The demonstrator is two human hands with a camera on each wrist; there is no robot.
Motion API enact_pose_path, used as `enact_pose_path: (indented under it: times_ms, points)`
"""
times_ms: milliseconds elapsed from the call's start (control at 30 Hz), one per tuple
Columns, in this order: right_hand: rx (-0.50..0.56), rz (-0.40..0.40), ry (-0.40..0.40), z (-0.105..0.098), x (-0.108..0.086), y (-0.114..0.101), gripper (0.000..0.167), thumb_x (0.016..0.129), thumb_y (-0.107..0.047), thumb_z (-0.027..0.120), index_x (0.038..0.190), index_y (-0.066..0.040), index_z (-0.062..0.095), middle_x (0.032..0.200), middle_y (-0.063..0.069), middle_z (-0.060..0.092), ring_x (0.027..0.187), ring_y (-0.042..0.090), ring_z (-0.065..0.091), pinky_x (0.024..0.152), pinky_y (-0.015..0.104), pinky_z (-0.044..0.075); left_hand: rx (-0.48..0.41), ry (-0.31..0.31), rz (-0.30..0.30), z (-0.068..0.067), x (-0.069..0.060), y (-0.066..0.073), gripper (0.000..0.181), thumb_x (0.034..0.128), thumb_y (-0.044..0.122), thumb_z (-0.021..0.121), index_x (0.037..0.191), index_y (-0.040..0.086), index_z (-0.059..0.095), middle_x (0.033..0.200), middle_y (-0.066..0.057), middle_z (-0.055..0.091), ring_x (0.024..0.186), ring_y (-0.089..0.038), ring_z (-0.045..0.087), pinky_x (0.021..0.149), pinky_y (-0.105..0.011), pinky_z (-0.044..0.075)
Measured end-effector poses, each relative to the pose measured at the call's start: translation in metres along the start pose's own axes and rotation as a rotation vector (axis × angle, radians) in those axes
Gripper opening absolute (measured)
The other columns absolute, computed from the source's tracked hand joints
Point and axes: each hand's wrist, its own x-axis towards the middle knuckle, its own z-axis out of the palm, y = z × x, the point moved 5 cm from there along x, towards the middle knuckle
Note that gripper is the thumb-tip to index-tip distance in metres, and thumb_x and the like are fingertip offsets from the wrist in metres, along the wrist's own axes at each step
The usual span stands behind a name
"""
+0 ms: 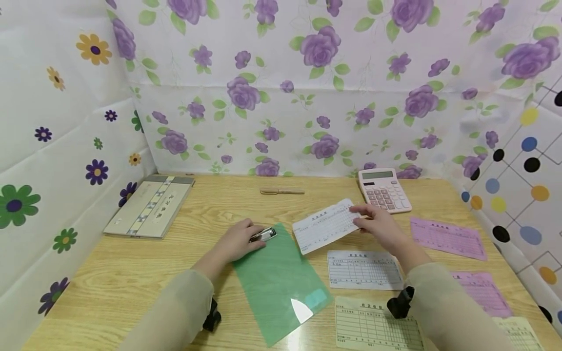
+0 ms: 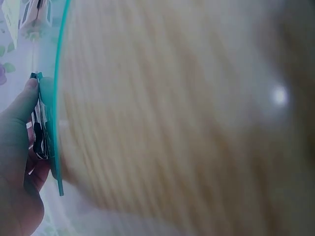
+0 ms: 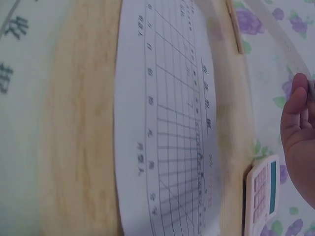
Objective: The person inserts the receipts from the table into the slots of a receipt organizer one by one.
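Note:
A translucent green clipboard [image 1: 276, 282] lies slanted on the wooden table, its metal clip [image 1: 264, 234] at the upper end. My left hand [image 1: 237, 241] grips that clip, with the thumb on one side and fingers on the other in the left wrist view. In my right hand [image 1: 381, 228] is a white receipt slip [image 1: 327, 226], pinched at its right edge and raised just right of the clipboard. Below the held slip, a second white slip [image 1: 364, 269] lies flat. A yellow slip [image 1: 377, 326] is nearer me, partly covered by the right wrist camera.
Pink slips [image 1: 448, 238] and another yellow slip [image 1: 518, 334] lie on the right, some partly behind my sleeve. A pink calculator [image 1: 386, 191] and a tan pen [image 1: 282, 191] sit at the back. A boxed book [image 1: 149, 207] lies far left. Patterned cloth walls [image 1: 281, 107] surround the table.

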Motion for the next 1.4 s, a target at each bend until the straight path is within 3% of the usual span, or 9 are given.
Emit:
enact_pose_path:
  times_ms: [267,567,867,1033,1233,1400]
  points:
    - [0.014,-0.01,-0.09,0.029,0.003,-0.001,0.037,0.093,-0.017,0.059,0.129,-0.007,0.053,0.129,0.013,0.049,0.093,0.023,0.053,0.083,0.042,0.047,0.009,0.003,-0.021,-0.002,-0.003,-0.004,0.045,0.0875,0.039,0.065,0.123,0.012,0.061,0.096,0.0,0.051,0.078,-0.013,0.046,0.07,-0.032,0.041]
    - [-0.167,-0.026,-0.156,0.073,0.013,-0.013,0.032,0.088,-0.016,0.063,0.12,-0.016,0.062,0.121,0.008,0.053,0.093,0.019,0.054,0.077,0.032,0.047,0.037,0.008,-0.001,-0.002,-0.003,-0.003,0.041,0.0893,0.037,0.063,0.121,0.012,0.061,0.096,0.001,0.052,0.078,-0.013,0.047,0.071,-0.032,0.041]
    - [-0.233,-0.042,-0.205,0.111,0.019,-0.022,0.028,0.088,-0.015,0.063,0.116,-0.02,0.064,0.125,0.003,0.055,0.109,0.021,0.052,0.09,0.04,0.042,0.046,0.016,0.024,-0.004,-0.003,-0.001,0.04,0.0894,0.037,0.063,0.121,0.012,0.062,0.094,0.002,0.051,0.077,-0.012,0.046,0.07,-0.031,0.042]
    - [-0.253,-0.064,-0.222,0.125,0.02,-0.024,0.028,0.09,-0.015,0.062,0.117,-0.019,0.063,0.126,0.004,0.054,0.11,0.022,0.051,0.092,0.04,0.041,0.048,0.046,0.056,-0.004,-0.003,-0.001,0.038,0.0886,0.035,0.065,0.12,0.012,0.063,0.093,0.002,0.052,0.076,-0.011,0.046,0.069,-0.03,0.042]
    - [-0.266,-0.085,-0.253,0.139,0.019,-0.029,0.032,0.09,-0.017,0.063,0.122,-0.013,0.06,0.127,0.009,0.053,0.1,0.021,0.055,0.08,0.037,0.047,0.057,0.102,0.129,-0.004,-0.004,0.0,0.028,0.0893,0.028,0.065,0.113,0.012,0.064,0.09,0.0,0.052,0.074,-0.012,0.047,0.066,-0.03,0.042]
    - [-0.345,-0.131,-0.244,0.146,0.017,-0.036,0.044,0.086,-0.022,0.068,0.126,-0.008,0.057,0.13,0.011,0.052,0.118,0.025,0.048,0.096,0.041,0.039,0.074,0.13,0.176,-0.003,-0.004,0.001,0.024,0.0898,0.024,0.065,0.11,0.012,0.063,0.088,-0.001,0.052,0.073,-0.013,0.047,0.064,-0.03,0.043]
